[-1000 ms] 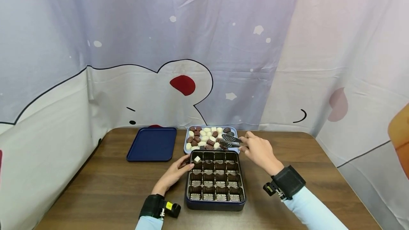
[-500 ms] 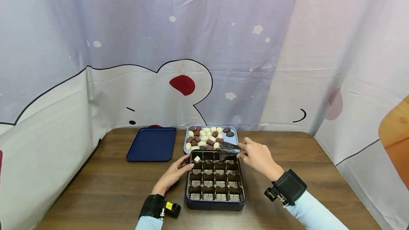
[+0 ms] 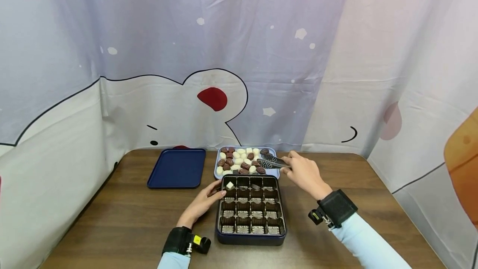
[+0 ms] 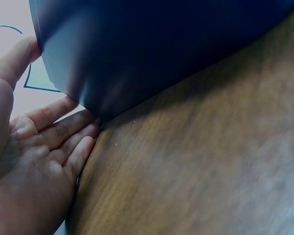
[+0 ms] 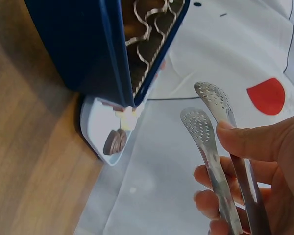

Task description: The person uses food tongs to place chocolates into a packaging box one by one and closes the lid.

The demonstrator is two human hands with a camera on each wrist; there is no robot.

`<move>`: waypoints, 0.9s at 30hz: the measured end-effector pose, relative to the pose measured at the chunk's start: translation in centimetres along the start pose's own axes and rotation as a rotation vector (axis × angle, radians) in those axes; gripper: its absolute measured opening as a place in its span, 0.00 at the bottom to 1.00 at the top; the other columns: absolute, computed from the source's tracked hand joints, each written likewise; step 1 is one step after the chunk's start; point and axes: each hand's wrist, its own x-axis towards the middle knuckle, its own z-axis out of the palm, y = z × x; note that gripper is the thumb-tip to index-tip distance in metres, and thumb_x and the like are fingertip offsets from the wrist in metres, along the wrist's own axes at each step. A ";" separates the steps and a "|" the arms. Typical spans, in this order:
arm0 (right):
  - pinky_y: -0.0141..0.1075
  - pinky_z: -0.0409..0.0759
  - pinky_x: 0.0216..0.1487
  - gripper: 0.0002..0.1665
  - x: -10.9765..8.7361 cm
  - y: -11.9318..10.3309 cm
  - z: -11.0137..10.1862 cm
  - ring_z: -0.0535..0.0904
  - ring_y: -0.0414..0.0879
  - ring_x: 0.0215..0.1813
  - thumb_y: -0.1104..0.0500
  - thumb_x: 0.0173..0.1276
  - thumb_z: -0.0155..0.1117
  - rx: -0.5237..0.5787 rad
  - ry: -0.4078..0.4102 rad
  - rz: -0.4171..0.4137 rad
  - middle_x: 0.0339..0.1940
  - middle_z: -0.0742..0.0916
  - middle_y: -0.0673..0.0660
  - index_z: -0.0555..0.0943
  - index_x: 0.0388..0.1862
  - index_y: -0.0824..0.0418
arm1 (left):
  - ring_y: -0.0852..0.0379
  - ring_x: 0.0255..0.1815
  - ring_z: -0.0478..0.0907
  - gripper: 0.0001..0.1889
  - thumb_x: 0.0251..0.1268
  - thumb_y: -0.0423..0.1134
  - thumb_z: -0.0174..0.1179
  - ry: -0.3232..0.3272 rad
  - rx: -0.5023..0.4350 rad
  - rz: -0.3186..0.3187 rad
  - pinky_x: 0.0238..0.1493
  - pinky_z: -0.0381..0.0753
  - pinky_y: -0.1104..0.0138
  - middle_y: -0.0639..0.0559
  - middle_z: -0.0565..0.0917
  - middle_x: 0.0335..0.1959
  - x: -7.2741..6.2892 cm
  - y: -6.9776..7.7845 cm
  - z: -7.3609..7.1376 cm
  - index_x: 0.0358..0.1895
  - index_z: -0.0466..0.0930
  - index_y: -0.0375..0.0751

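My right hand [image 3: 303, 175] grips metal serving tongs [image 5: 218, 166] with perforated oval ends. The tong ends are apart with nothing between them in the right wrist view; in the head view they overlap the right part of a pale blue tray [image 3: 274, 172] of brown, white and dark chocolates. Nearer me stands a dark blue box [image 3: 251, 240] with a brown compartment insert. A white cube-shaped chocolate [image 3: 229, 185] sits in its back left compartment, and a dark ridged chocolate [image 3: 255, 187] in the third along. My left hand [image 3: 201, 203] rests, fingers extended, against the box's left side [image 4: 137, 54].
A flat dark blue lid [image 3: 177, 168] lies on the wooden table [image 3: 123, 219] at the back left. Right behind the table hangs a printed cloth [image 3: 276, 61]. The tray sits directly behind the box.
The tongs went from the tray to the box's back row and returned over the tray. A dark chocolate now lies in the third back compartment. My left hand stayed put.
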 end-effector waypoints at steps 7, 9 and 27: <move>0.39 0.69 0.22 0.16 1.4 0.4 0.8 0.73 0.44 0.24 0.54 0.59 0.69 -0.053 -0.039 0.022 0.27 0.74 0.51 0.85 0.46 0.58 | 0.37 0.71 0.59 0.34 0.66 0.48 0.58 0.013 0.019 -0.008 0.68 0.61 0.45 0.36 0.63 0.71 -0.1 0.0 -0.1 0.73 0.59 0.45; 0.42 0.72 0.23 0.14 1.6 0.6 1.4 0.75 0.47 0.25 0.55 0.58 0.69 -0.075 -0.052 0.030 0.27 0.75 0.51 0.86 0.42 0.58 | 0.36 0.71 0.59 0.34 0.66 0.49 0.58 0.020 0.029 -0.014 0.67 0.61 0.45 0.36 0.62 0.71 -0.2 0.0 -0.1 0.72 0.60 0.46; 0.46 0.76 0.26 0.13 1.5 1.9 6.3 0.80 0.52 0.28 0.55 0.56 0.69 -0.053 -0.081 0.077 0.28 0.76 0.52 0.87 0.39 0.58 | 0.36 0.71 0.59 0.34 0.66 0.50 0.58 0.007 0.028 -0.009 0.68 0.61 0.45 0.36 0.62 0.71 -0.2 -0.1 -0.2 0.73 0.59 0.45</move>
